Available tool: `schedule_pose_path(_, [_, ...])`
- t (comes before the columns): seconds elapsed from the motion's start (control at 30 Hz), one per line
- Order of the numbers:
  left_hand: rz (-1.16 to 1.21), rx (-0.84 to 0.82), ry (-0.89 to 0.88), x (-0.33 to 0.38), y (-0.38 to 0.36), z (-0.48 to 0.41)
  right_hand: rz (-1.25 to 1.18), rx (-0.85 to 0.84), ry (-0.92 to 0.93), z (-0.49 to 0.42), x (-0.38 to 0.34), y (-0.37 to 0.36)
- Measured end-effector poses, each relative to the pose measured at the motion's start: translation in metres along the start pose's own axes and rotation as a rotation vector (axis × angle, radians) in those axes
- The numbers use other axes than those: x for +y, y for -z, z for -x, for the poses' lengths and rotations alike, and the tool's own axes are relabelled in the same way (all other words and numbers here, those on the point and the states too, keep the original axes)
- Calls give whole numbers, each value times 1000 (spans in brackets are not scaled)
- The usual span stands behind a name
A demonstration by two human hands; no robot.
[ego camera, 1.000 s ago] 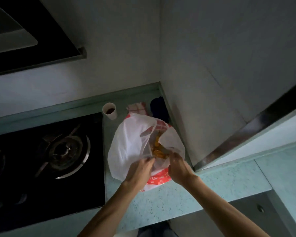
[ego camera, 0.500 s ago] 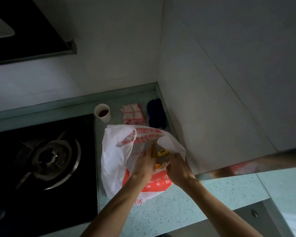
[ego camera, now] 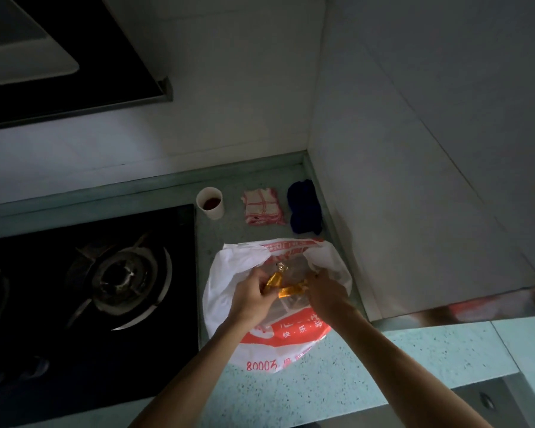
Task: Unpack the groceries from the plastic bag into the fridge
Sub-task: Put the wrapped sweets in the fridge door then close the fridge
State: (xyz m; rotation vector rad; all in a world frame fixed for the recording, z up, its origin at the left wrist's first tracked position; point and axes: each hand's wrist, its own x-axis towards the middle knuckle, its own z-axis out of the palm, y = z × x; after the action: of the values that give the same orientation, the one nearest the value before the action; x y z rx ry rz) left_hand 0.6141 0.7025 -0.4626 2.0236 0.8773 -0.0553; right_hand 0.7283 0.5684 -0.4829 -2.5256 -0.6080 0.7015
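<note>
A white plastic bag point(ego camera: 229, 273) with red print lies open on the pale green counter point(ego camera: 368, 366) beside the hob. Both my hands are at its mouth. My left hand point(ego camera: 250, 299) is closed around a shiny gold-wrapped item point(ego camera: 274, 279) with a small metallic top. My right hand point(ego camera: 328, 293) grips a second gold-wrapped piece point(ego camera: 291, 291) that lies across between the hands. A clear inner wrapper point(ego camera: 286, 305) shows under them. The fridge is not in view.
A black gas hob point(ego camera: 105, 288) fills the left. Behind the bag stand a paper cup of dark liquid point(ego camera: 210, 202), a folded red-checked cloth point(ego camera: 263, 206) and a dark blue cloth point(ego camera: 305, 206). A wall panel point(ego camera: 414, 211) closes the right side. A range hood point(ego camera: 59, 57) hangs upper left.
Both hands went from holding the bag's rim open to reaching inside, and they now hold gold-wrapped items raised at the opening. The bag has flattened and spread.
</note>
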Motion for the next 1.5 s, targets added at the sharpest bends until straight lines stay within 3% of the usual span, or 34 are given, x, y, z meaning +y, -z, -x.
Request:
schedule_pose_path(0.13, [111, 32, 69, -1, 15, 13, -73, 18, -96, 3, -9, 11])
schedule_pose_path(0.3, [332, 24, 156, 3, 36, 30, 77, -2, 179, 5, -9, 26])
schedule_pose_path(0.4, [430, 47, 189, 9, 44, 43, -154, 4, 267, 19, -20, 42])
schedule_pose_path(0.67, [739, 6, 208, 44, 64, 95, -834, -1, 32, 98, -50, 74])
schedule_pose_path(0.83, [743, -35, 47, 56, 70, 152, -970, -196, 139, 176, -74, 88])
schedule_pose_path(0.93, [744, -81, -42, 48, 70, 206, -928, -92, 218, 229, -78, 77])
schedule_pose_path(1.03, [714, -130, -82, 32, 69, 255, -867, -11, 136, 272, -74, 61])
schedule_pose_path(1.33, [869, -123, -40, 23, 74, 363, -1068, -104, 141, 381, -64, 51])
schedule_pose_path(1.5, [886, 48, -9, 20, 59, 430, -1141, -106, 212, 441, -44, 51])
